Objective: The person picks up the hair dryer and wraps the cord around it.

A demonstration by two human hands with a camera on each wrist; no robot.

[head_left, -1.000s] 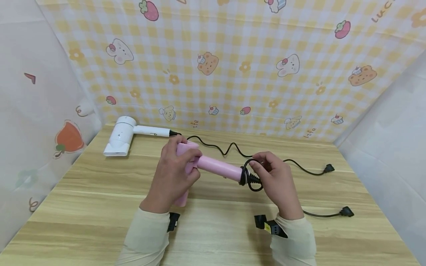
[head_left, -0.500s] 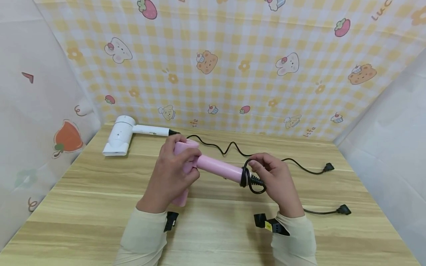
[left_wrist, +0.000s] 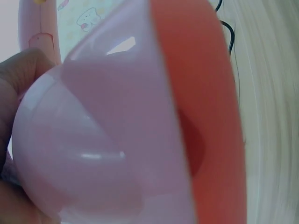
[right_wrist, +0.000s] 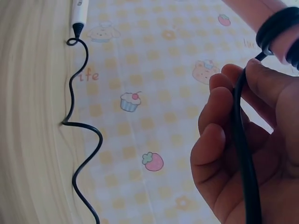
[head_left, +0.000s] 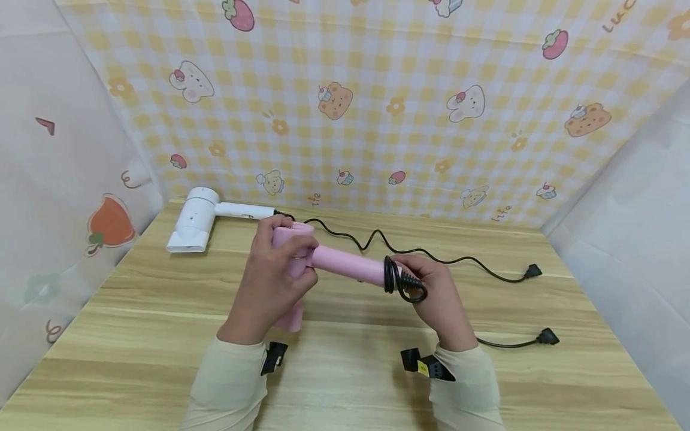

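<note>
A pink hair dryer (head_left: 347, 265) is held above the table, its handle pointing right. My left hand (head_left: 269, 275) grips it round the head; the glossy pink housing (left_wrist: 117, 130) fills much of the left wrist view. Black cord (head_left: 389, 275) is wound round the handle's end, with a small loop hanging beside the strain relief. My right hand (head_left: 439, 296) is at that end. In the right wrist view, its thumb and fingers pinch the black cord (right_wrist: 246, 163), which runs across the palm. A plug (head_left: 547, 336) lies on the table to the right, its cord emerging from behind the right wrist.
A white hair dryer (head_left: 196, 218) lies at the table's back left. Its wavy black cord (head_left: 372, 239) runs along the back to a plug (head_left: 532, 270) at the right. A patterned yellow-and-white cloth (head_left: 399, 137) hangs behind the wooden table (head_left: 345, 383).
The right hand has moved left, closer round the handle's end, drawing the cord there. The lower plug has slid left. The left hand and pink hair dryer have shifted slightly left.
</note>
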